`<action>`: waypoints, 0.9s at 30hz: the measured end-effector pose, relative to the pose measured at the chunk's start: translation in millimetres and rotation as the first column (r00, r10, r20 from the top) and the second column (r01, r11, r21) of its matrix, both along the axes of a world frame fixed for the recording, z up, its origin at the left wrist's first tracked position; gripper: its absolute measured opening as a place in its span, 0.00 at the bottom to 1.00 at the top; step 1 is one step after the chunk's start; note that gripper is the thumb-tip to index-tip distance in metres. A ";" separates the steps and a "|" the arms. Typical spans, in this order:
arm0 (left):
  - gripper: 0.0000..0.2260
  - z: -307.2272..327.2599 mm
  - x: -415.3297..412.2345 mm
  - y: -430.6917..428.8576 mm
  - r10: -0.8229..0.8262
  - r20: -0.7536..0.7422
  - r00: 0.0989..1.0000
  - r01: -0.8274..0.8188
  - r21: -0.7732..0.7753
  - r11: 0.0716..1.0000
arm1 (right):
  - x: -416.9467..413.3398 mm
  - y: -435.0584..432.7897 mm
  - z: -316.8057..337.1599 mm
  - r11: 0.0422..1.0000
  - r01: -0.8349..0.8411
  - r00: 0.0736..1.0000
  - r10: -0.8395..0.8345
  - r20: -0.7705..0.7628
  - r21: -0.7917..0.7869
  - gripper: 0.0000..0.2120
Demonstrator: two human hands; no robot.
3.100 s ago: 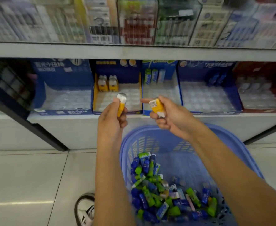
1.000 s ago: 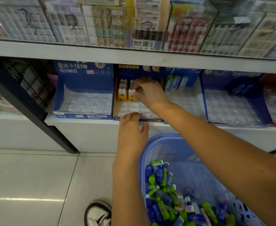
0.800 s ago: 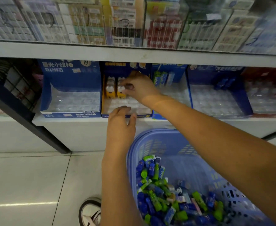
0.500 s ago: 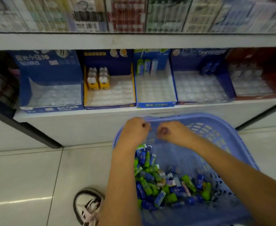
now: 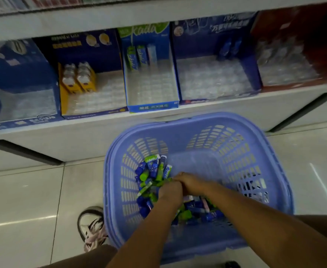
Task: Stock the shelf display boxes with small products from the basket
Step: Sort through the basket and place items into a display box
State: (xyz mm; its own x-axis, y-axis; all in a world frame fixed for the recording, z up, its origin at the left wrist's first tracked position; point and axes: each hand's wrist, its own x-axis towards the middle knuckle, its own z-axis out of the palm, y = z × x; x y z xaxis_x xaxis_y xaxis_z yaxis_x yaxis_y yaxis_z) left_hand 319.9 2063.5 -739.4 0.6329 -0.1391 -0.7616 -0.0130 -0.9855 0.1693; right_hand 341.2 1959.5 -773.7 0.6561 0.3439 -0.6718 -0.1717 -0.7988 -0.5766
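- Left hand (image 5: pixel 170 192) and right hand (image 5: pixel 191 182) sit among small products (image 5: pixel 154 169), basket's (image 5: pixel 207 118) eight o'clock; whether either holds anything cannot be told.
- Products likely light, stiff, slick: pinch mid-body.

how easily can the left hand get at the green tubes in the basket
Probably easily: the left hand is down in the open-topped basket, among the green tubes, with nothing covering them.

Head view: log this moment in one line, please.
stage: picking from basket | left hand: in small products, grip hidden | right hand: beside it, grip hidden | yellow display box: partly filled
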 end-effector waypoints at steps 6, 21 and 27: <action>0.10 -2.9 -3.0 -1.9 -0.174 0.099 0.980 0.167 0.069 0.984 | 23.8 -28.1 6.5 0.997 0.022 0.999 -0.019 0.041 -0.074 0.09; 0.05 69.9 48.9 55.9 0.476 -0.164 0.864 -0.485 -0.529 0.697 | 56.8 -35.7 144.6 0.631 0.496 0.868 -0.386 -0.313 0.597 0.12; 0.08 156.3 72.4 118.6 0.705 -0.338 0.624 -0.546 -0.834 0.084 | 77.3 25.0 220.0 0.671 0.176 0.909 -0.391 0.142 0.721 0.15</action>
